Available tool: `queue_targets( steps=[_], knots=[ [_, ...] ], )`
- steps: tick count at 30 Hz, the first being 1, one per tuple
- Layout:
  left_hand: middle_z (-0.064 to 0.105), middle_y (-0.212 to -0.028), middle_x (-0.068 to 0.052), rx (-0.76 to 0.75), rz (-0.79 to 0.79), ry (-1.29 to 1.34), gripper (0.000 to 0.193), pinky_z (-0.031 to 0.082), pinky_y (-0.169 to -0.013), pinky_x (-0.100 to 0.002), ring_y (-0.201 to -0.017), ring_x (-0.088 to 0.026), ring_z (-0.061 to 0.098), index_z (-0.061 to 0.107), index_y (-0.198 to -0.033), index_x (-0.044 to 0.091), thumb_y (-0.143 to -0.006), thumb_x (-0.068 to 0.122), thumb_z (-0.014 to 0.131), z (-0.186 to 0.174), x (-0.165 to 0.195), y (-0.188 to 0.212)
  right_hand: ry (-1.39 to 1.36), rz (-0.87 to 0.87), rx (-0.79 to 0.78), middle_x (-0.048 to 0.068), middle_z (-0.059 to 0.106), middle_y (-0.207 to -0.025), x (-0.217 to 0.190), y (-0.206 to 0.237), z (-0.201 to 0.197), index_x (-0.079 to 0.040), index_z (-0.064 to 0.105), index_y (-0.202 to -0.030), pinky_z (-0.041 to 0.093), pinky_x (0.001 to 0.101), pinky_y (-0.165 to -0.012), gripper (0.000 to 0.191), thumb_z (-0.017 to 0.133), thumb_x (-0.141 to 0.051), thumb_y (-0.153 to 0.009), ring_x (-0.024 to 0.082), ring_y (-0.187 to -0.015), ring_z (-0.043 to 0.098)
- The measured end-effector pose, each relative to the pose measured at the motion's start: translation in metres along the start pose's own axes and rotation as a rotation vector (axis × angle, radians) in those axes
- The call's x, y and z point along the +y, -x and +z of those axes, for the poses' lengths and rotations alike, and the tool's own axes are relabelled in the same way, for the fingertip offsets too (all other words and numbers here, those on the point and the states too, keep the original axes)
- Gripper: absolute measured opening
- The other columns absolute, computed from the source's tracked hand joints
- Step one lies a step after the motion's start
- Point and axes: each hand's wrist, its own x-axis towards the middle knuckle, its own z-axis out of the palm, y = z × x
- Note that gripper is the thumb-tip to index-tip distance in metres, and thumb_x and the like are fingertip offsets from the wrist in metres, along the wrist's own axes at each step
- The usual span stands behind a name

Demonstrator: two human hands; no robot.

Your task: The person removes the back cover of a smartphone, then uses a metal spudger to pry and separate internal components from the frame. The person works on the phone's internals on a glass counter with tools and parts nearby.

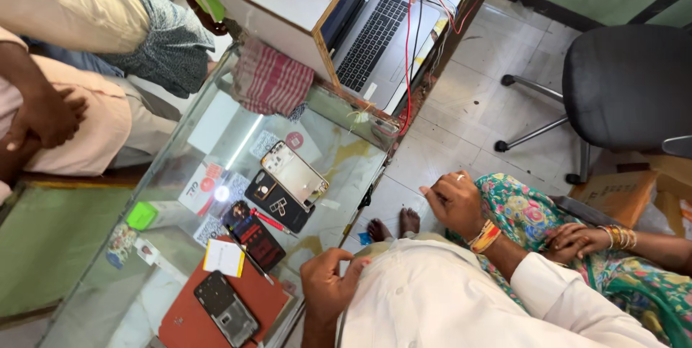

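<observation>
**Phones laid out on the glass desk, your hands idle at its edge**

At the far left, another person's hand [43, 113] rested on a knee, apart from your work. The glass desk [180, 139] carried the parts spread flat and face-up, probably so each stayed in view and within reach.

One orange mat [189, 319] lay nearest you. It held one opened dark handset [227, 310], likely put there to keep it from sliding on the glass. Just above it lay one yellow-edged notepad [223, 256] and one slim dark tool [250, 260]. Beyond those were one dark phone with red print [258, 241], one black back cover [277, 204], one red pen [272, 222] and one gold-framed opened handset [295, 175]. That made two opened handsets in all.

Your left hand [328, 287] sat at the desk's near edge, close to the mat. Its fingers were curled in, with nothing visible in them. One laptop [375, 38] stood on the shelf above, with red wires [407, 45] trailing down.

Your right hand [454, 200] hung off the desk over the floor. It was loosely closed, and I could not tell whether it held anything. Beside it sat a person in a floral garment [533, 218]. One office chair [627, 81] stood at the right.
</observation>
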Motion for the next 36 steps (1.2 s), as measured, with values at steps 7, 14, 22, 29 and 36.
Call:
queue_targets(
  steps=[7, 14, 22, 29, 36],
  knots=[
    [0.062, -0.083, -0.014, -0.420, -0.108, 0.247, 0.074, 0.046, -0.065, -0.038, -0.076, -0.023, 0.059, 0.074, -0.108, 0.001, -0.080, 0.070, 0.068, 0.028, -0.004, -0.044, 0.081, 0.530, 0.183, 0.014, 0.064, -0.070, 0.066, -0.016, 0.000, -0.002, 0.071, -0.094, 0.049, 0.0418, -0.060, 0.012, 0.072, -0.014, -0.096, 0.028, -0.061, 0.061],
    [0.063, -0.111, -0.018, -0.743, -0.343, 0.487, 0.081, 0.044, -0.088, -0.041, -0.105, -0.029, 0.059, 0.070, -0.122, 0.002, -0.087, 0.073, 0.056, 0.082, -0.034, -0.099, 0.238, 0.684, 0.456, 0.013, 0.070, -0.076, 0.208, -0.132, -0.038, -0.001, 0.071, -0.084, 0.053, 0.0396, -0.071, 0.032, 0.078, -0.025, -0.105, 0.025, -0.069, 0.069],
    [0.064, -0.107, -0.018, -0.621, -0.781, 0.257, 0.074, 0.045, -0.085, -0.042, -0.102, -0.030, 0.060, 0.070, -0.117, 0.002, -0.086, 0.069, 0.057, 0.263, -0.060, -0.232, 0.224, 0.586, 0.425, 0.014, 0.076, -0.087, 0.409, -0.367, -0.062, -0.004, 0.077, -0.093, 0.056, 0.0394, -0.079, 0.015, 0.075, -0.019, -0.094, 0.029, -0.080, 0.073],
    [0.065, -0.104, -0.019, -0.301, -1.172, 0.015, 0.069, 0.047, -0.084, -0.043, -0.099, -0.031, 0.061, 0.070, -0.113, 0.003, -0.086, 0.065, 0.059, 0.387, -0.032, -0.378, 0.428, 0.235, 0.085, 0.013, 0.069, -0.101, 0.563, -0.569, -0.056, -0.011, 0.077, -0.101, 0.055, 0.0476, -0.083, 0.010, 0.075, -0.018, -0.094, 0.036, -0.093, 0.069],
    [0.065, -0.101, -0.019, -0.124, -1.364, -0.007, 0.063, 0.048, -0.082, -0.044, -0.096, -0.033, 0.062, 0.070, -0.108, 0.003, -0.085, 0.061, 0.061, 0.432, -0.012, -0.362, 0.575, 0.116, -0.284, 0.019, 0.064, -0.103, 0.632, -0.631, -0.019, -0.012, 0.075, -0.116, 0.055, 0.0511, -0.070, 0.027, 0.068, -0.015, -0.090, 0.039, -0.082, 0.069]
  ],
)
